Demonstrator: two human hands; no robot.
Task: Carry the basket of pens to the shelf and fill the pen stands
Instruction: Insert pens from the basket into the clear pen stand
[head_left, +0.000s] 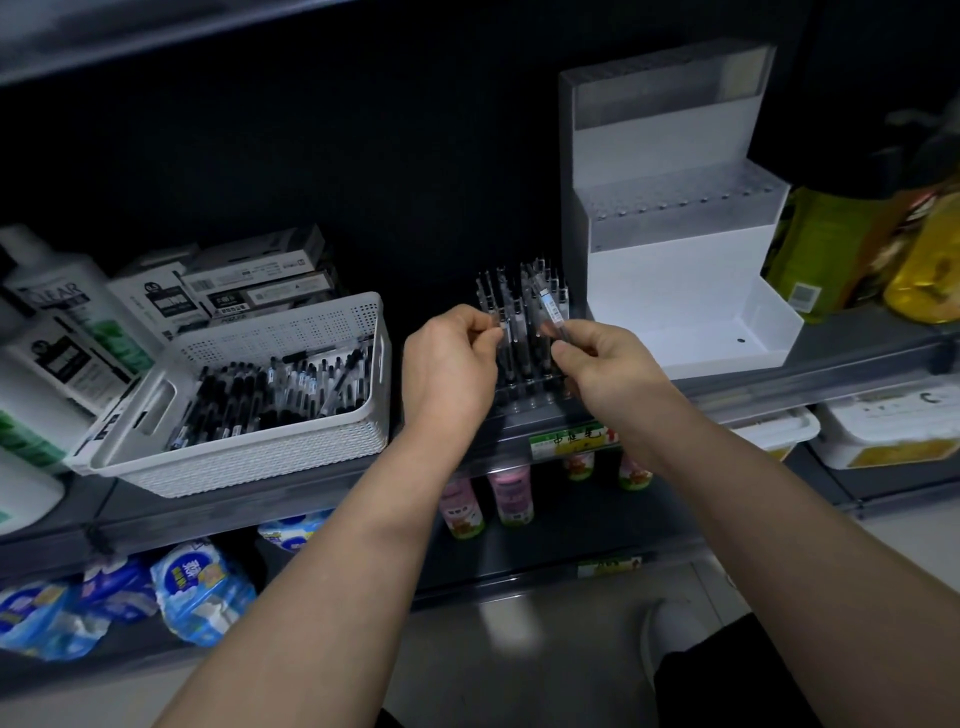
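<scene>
A white perforated basket (291, 447) sits on the shelf at the left, holding several black and clear pens (270, 395). To its right stands a clear pen stand (524, 384) with several pens upright in it. My left hand (449, 374) pinches a clear pen at the stand's left side. On the stand's right side my right hand (605, 374) pinches another clear pen (548, 306) that leans above the stand. A tall white pen stand (675, 260) with rows of vacant holes stands behind on the right.
Pen boxes (260, 280) are stacked behind the basket, and white bottles (57, 332) stand at the far left. Yellow bottles (924, 249) stand right of the white stand. The shelf below carries small pink bottles (511, 493) and blue tissue packs (202, 592).
</scene>
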